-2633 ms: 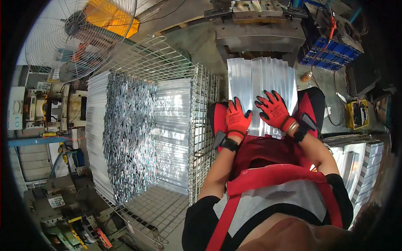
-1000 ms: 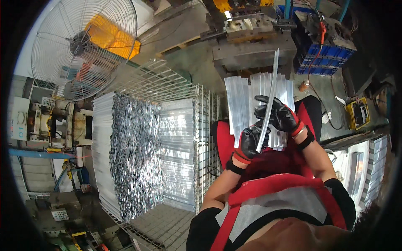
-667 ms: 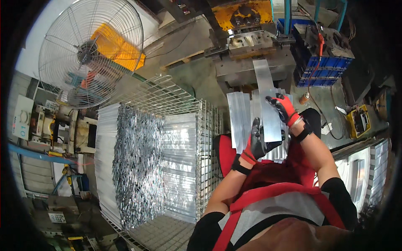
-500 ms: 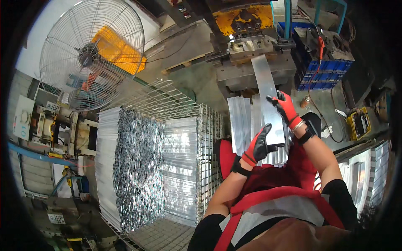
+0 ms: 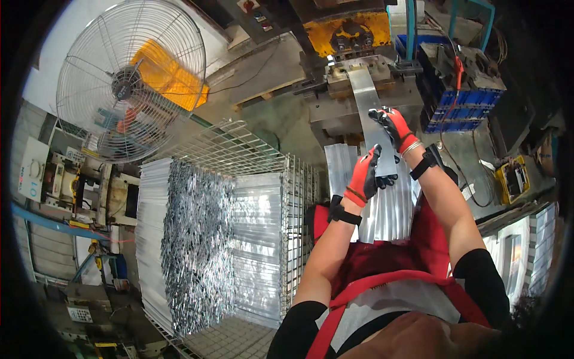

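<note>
A long flat metal strip (image 5: pixel 372 113) slants away from me, its far end lying on the die block (image 5: pixel 357 67) of the machine in front. Gloved in red and black, my left hand (image 5: pixel 366 173) grips the strip's near end from the left, with fingers under it. On the strip's right edge my right hand (image 5: pixel 392 127) is closed around it, about halfway along. Below both hands, a stack of similar metal strips (image 5: pixel 388 216) rests over my lap, with more strips (image 5: pixel 341 169) just left of it.
To the left stands a wire cage (image 5: pixel 300 209) packed with metal strips (image 5: pixel 257 230). Beyond it is a large fan (image 5: pixel 128 84) before a yellow object (image 5: pixel 170 75). Blue crates (image 5: pixel 457 110) are stacked right of the machine. A yellow bin (image 5: pixel 513 178) sits farther right.
Both hands have moved forward, away from me, carrying the strip. Its far end has come onto the die block, and more of the stack on my lap shows.
</note>
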Demonstrator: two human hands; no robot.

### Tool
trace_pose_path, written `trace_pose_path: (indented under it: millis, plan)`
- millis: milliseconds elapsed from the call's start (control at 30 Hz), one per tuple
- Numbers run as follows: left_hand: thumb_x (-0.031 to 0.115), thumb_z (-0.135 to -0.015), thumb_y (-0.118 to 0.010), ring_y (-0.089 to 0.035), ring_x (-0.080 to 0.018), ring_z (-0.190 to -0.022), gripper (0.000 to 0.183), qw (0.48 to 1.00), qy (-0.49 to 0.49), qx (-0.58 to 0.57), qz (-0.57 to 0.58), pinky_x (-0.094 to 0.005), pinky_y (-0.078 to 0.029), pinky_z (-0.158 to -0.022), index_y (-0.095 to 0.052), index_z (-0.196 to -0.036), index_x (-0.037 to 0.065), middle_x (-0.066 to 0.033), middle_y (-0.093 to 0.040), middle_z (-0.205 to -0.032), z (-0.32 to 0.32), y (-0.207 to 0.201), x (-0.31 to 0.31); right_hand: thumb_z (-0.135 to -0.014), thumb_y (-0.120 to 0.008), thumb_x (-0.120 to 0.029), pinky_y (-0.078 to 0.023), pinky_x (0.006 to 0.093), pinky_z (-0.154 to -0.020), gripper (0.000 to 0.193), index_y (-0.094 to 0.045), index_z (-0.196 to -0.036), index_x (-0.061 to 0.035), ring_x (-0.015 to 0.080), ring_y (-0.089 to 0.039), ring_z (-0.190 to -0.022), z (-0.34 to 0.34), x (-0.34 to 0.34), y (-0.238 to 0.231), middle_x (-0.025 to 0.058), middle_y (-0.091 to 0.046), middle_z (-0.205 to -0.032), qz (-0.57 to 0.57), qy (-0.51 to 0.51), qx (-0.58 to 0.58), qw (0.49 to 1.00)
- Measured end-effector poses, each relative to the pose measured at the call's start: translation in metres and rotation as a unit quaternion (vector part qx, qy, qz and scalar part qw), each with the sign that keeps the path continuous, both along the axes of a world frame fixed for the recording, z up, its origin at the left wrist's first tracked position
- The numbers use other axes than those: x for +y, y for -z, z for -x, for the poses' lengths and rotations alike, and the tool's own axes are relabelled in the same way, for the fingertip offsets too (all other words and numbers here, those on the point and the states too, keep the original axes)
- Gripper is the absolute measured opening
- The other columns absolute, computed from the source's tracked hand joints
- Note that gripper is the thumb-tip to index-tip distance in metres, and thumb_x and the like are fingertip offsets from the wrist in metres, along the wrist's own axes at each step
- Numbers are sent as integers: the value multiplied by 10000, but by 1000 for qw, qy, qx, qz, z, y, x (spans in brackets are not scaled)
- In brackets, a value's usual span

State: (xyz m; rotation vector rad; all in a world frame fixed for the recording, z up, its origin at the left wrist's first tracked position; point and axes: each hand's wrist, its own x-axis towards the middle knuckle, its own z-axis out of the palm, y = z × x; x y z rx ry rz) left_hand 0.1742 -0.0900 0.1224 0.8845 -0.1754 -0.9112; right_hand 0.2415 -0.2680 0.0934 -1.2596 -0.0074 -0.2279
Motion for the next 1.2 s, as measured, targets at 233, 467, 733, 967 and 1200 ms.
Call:
trace_pose_path:
  millis: [233,467,733,967,1200]
  plan:
    - [437,-946,-435,-635,-210,-529,428,999,-28,24,-28,-253,-454,-373,-553,-1048,39,-100,-649,-815,1,-1,-4,-859,-596,-174,-474,263,-795,223,-671,-979,-2,124,-612,-857,-3,1,8,33,-671,-916,-58,17,5,998]
    - [432,-941,-446,-635,-208,-520,413,999,-26,31,-12,-249,-454,-371,-571,-1017,46,-95,-651,-785,0,-7,-3,-864,-594,-166,-475,251,-780,205,-668,-967,-6,117,-612,-837,2,8,-7,25,-667,-906,-31,38,18,999]
    - [447,-929,-472,-628,-209,-500,442,996,-69,46,-30,-236,-423,-358,-602,-958,26,-86,-645,-718,1,4,-8,-863,-595,-167,-471,239,-759,203,-670,-973,-13,102,-605,-818,-1,4,1,15,-664,-917,-42,48,43,997]
    - [440,-928,-483,-635,-210,-514,432,997,-47,56,-31,-238,-440,-371,-597,-971,26,-86,-650,-745,2,4,-10,-854,-609,-172,-461,243,-750,197,-671,-976,-30,103,-599,-811,-2,-4,7,11,-662,-906,-5,70,68,995]
    - [443,-940,-465,-637,-191,-539,404,999,-32,27,34,-247,-478,-409,-570,-1034,65,-91,-657,-820,11,5,10,-812,-668,-281,-459,303,-660,257,-660,-931,-53,145,-578,-683,9,20,-7,17,-625,-743,121,101,99,983]
